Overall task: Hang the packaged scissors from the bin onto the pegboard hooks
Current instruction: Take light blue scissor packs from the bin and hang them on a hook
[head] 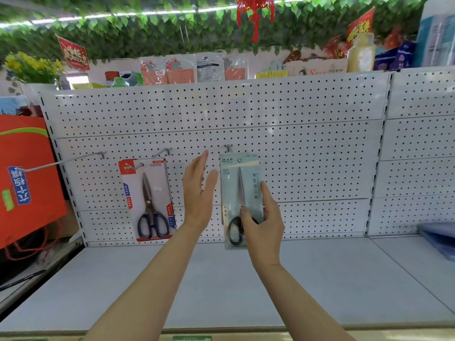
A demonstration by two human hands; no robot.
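The right hand (262,225) holds a grey scissors pack (240,193) on a pegboard hook (228,147); the left hand (198,193) is open.

A shop is shown. A white pegboard (270,134) with hooks (228,147) carries packaged scissors (149,200). Packaged goods (194,68) and red promotional signs (73,54) are seen above.

I see bright, even light from a white ceiling light strip (147,14) (blurred), soft shadows, and wide-angle bending at the edges.
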